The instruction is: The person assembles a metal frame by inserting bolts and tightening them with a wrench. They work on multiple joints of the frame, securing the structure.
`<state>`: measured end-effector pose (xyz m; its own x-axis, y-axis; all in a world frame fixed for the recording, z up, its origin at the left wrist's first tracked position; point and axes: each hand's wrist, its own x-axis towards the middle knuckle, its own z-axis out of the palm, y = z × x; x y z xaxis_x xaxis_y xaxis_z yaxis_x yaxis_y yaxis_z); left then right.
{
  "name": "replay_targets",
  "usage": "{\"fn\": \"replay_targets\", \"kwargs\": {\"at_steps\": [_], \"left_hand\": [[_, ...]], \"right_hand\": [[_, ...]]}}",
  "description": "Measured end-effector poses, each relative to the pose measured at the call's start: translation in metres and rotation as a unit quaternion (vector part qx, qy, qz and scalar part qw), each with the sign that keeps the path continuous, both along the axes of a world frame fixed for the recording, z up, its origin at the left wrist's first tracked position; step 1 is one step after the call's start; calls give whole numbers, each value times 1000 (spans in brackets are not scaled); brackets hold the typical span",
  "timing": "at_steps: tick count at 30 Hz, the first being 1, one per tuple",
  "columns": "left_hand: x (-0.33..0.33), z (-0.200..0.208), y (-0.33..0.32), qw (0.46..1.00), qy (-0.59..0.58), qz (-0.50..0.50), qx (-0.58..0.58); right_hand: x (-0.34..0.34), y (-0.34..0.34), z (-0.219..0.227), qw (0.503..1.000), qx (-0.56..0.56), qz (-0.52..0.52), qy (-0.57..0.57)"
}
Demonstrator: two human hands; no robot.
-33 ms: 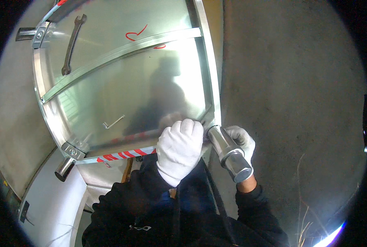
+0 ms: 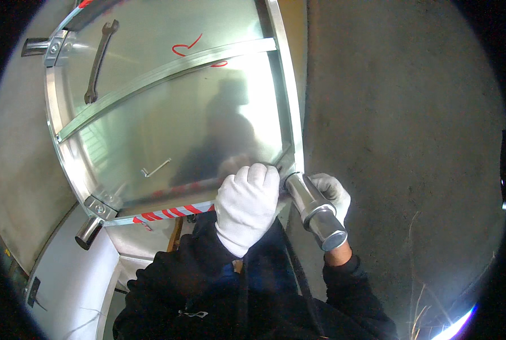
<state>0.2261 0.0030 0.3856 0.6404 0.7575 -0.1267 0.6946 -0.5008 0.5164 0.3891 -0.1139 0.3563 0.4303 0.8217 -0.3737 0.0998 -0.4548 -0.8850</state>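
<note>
A shiny metal panel (image 2: 151, 130) with raised edges lies underside up, a short cylindrical metal leg (image 2: 315, 204) standing at its near right corner. My left hand (image 2: 247, 207), in a white glove, is closed in a fist over the near edge beside that corner; whatever its fingers hold is hidden beneath the knuckles. Also gloved in white, my right hand (image 2: 333, 195) curls round the leg's right side, its fingertips partly out of sight behind the tube. An open-ended wrench (image 2: 98, 62) lies on the far left of the panel, and a small hex key (image 2: 157, 168) rests nearer me.
Other legs stick out at the near left corner (image 2: 88, 232) and far left corner (image 2: 36, 47). A metal crossbar (image 2: 168, 73) spans the panel. Red-and-white striped tape (image 2: 168, 213) lines the near edge. Grey floor (image 2: 400, 113) stretches along the right.
</note>
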Motion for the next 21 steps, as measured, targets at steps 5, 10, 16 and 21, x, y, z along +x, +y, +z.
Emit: {"fn": "replay_targets", "kwargs": {"at_steps": [5,10,16,21], "left_hand": [[-4,0,2,998,-45,8,-38],[-10,7,7,994,-70,-13,-77],[-11,7,17,984,-88,-19,-156],[-11,6,23,964,-100,41,-242]], "right_hand": [[-10,8,5,986,94,54,-126],[-8,7,4,999,7,1,-40],[4,11,-8,958,-59,-105,259],[-6,18,5,994,-15,-36,100]]}}
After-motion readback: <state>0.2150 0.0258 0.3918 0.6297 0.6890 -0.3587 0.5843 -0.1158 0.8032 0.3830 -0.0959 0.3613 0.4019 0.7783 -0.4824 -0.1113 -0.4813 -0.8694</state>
